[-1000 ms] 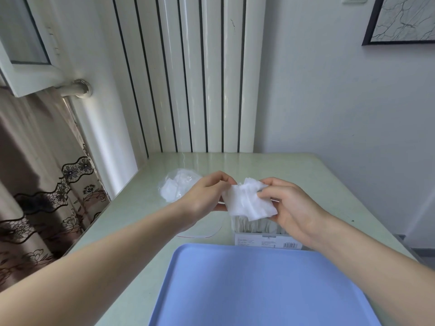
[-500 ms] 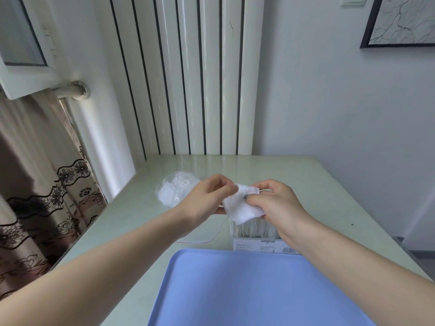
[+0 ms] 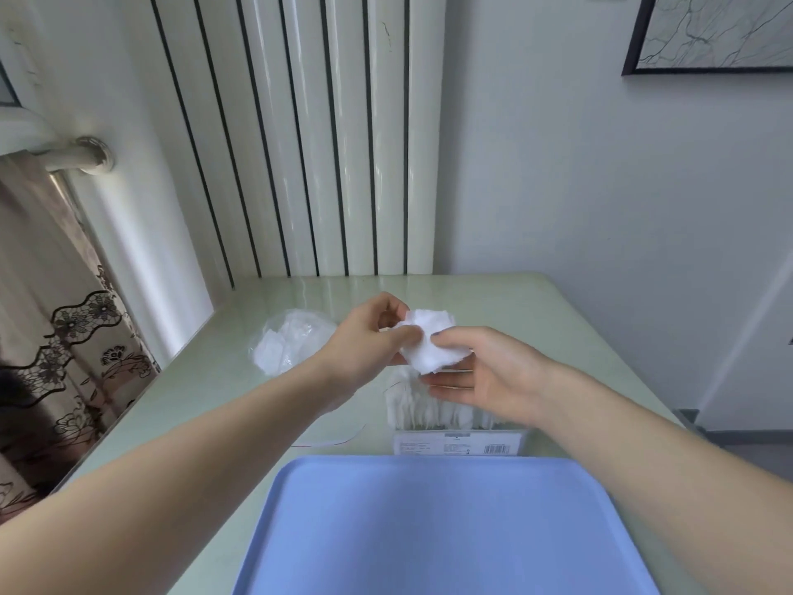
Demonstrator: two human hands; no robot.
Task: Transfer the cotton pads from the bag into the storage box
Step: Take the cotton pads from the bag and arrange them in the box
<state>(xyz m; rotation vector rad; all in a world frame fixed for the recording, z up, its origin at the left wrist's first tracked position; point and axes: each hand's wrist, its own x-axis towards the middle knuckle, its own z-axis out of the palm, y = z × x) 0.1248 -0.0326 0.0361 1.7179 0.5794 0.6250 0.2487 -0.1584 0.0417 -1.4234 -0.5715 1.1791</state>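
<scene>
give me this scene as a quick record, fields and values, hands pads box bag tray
left hand: pinches the pads
right hand: thumb on the pads, fingers straight beneath
pads: white bunch held above the box
box: clear, holds white pads, behind the tray
bag: clear, on the table, left of the hands
tray: blue, nearest the camera

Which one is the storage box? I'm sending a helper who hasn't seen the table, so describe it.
On the pale green table, find the blue tray at the near edge. The storage box stands just behind the tray's far rim, under the hands. Unlike the crumpled bag to its left, it is clear and rigid, with a barcode label.
</scene>
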